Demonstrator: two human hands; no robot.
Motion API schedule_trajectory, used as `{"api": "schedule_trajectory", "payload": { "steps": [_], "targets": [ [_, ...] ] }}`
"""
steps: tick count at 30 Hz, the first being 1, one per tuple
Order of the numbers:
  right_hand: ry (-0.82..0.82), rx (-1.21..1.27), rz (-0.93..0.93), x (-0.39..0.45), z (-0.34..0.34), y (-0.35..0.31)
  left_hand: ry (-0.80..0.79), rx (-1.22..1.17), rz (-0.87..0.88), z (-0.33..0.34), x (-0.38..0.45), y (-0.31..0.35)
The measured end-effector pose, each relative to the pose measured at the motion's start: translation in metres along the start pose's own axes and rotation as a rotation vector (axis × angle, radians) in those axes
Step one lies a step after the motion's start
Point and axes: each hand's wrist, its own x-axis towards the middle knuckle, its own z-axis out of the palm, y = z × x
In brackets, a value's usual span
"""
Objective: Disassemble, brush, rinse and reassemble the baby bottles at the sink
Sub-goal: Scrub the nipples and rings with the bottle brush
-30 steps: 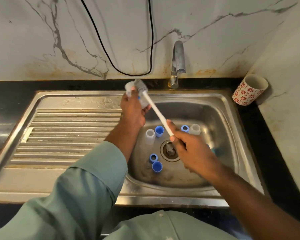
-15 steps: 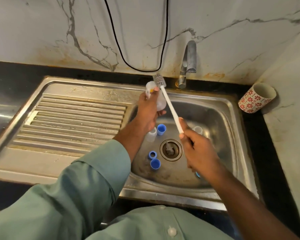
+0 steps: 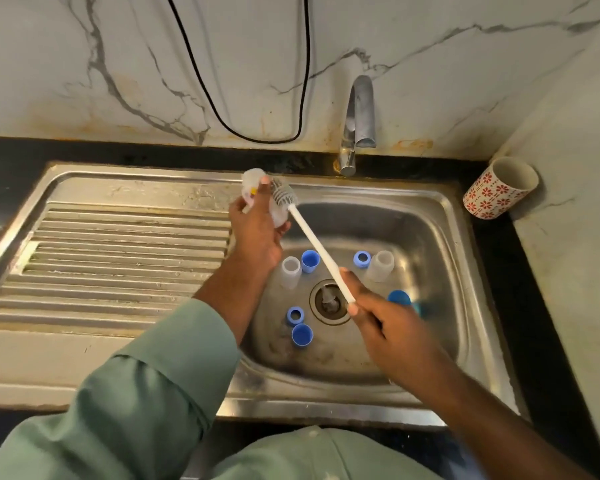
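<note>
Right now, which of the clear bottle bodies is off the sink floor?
The bottle in the left hand, held up at the basin's back-left edge with the brush against it. The other two clear bottles stand on the sink floor by the drain.

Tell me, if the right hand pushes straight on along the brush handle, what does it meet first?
Probably the clear bottle gripped by the left hand; the brush in the right hand already has its head there. Depth is unclear.

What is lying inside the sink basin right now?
In the sink basin: two clear bottles, several blue caps and rings, and the drain. The right hand hides part of another blue piece.
</note>
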Motion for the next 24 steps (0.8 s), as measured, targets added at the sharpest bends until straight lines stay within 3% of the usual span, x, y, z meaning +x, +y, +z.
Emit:
{"api": "schedule_trajectory", "payload": {
  "steps": [3, 6, 11, 14, 18, 22, 24],
  "targets": [
    [0.055, 0.018, 0.043, 0.016, 0.002, 0.004, -0.006, 0.006, -0.065, 0.007, -0.008, -0.006],
    [-0.026, 0.038, 0.038, 0.000, 0.002, 0.007, 0.061, -0.146, -0.022, 0.000, 0.005, 0.005],
    [0.038, 0.169, 0.147, 0.003, -0.003, 0.015, -0.073, 0.199, -0.002, 0.007, -0.026, -0.017],
    [0.031, 0.267, 0.172, -0.010, -0.005, 0.015, 0.018, 0.041, -0.030, 0.015, -0.020, -0.003],
    [0.047, 0.345, 0.192, -0.013, -0.005, 0.006, 0.003, 0.298, 0.085, 0.017, -0.029, -0.012],
    [0.065, 0.362, 0.144, -0.021, -0.008, 0.004, 0.059, 0.184, 0.132, 0.017, -0.024, -0.004],
    [0.074, 0.337, 0.137, -0.023, -0.008, 0.002, 0.011, 0.247, 0.130, 0.013, -0.023, -0.003]
  ]
}}
